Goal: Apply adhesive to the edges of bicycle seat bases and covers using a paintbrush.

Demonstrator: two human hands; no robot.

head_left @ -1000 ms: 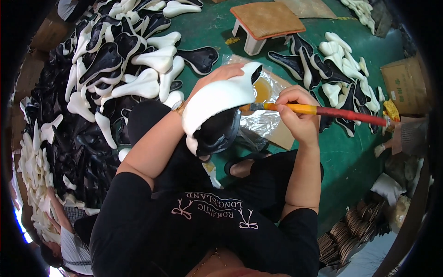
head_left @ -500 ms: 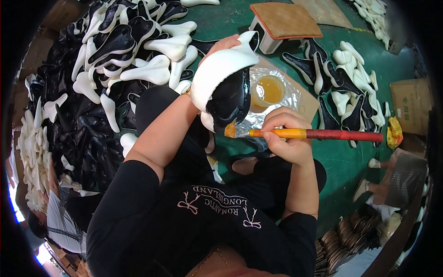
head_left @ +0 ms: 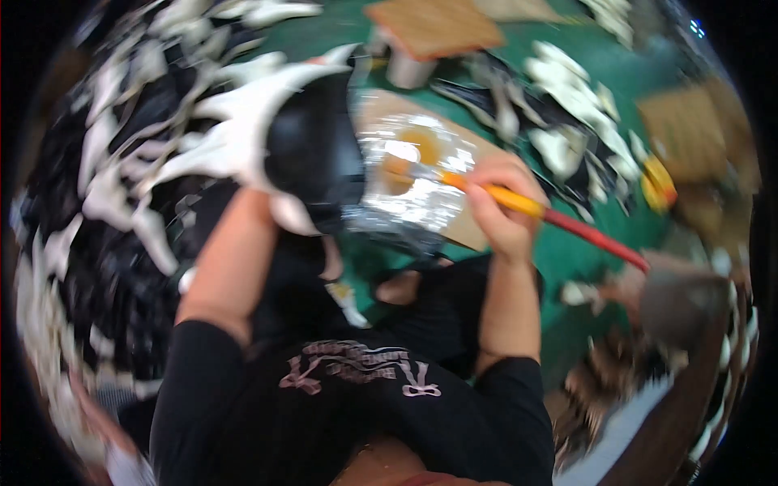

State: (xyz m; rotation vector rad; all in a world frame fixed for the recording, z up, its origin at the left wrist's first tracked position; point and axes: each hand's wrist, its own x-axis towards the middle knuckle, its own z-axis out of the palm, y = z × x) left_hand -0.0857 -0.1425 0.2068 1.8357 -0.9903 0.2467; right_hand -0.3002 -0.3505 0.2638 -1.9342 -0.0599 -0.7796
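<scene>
Brush in your right hand (head_left: pixel 509 231), you work seated above a green floor (head_left: pixel 559 251), fingers closed around the yellow-and-red brush (head_left: pixel 523 204) at centre right of the frame. Your left hand (head_left: pixel 314 61) holds the white-edged black shell (head_left: pixel 316 142) from behind at upper centre-left, most of its fingers hidden, the dark hollow turned toward the cup of amber liquid (head_left: pixel 421 144). The bristles sit at the cup, though blur hides whether they touch it; the step looks like loading the brush. The next move likely calls for a short, level carry leftward into the hollow, dripping little. Mind the near rim of the crinkled plastic sheet (head_left: pixel 429 202), just beside the shell's right edge. Loose pieces (head_left: pixel 105 194) crowd the left of the frame; a stool (head_left: pixel 438 28) stands at top centre; your easiest room appears to be the floor right of your forearm.
</scene>
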